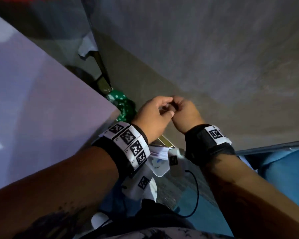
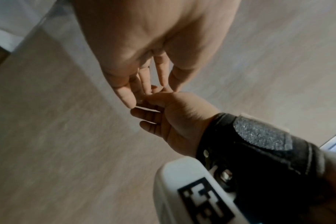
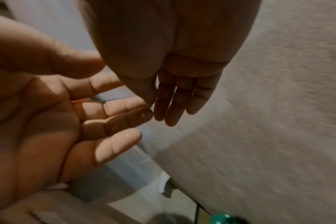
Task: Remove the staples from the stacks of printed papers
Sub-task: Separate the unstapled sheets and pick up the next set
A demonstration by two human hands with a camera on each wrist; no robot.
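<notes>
Head view downward; wrist views close, sharing both hands point(image 1: 169, 114).

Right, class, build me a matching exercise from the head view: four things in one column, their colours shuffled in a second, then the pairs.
Things:
1. spotted cloth
2. cable
3. large sheet on the left
4. fabric at the lower right

Colours:
A. black
B. green with white dots
C. blue
D. pale white

Pairs: 1-B, 2-A, 3-D, 4-C
</notes>
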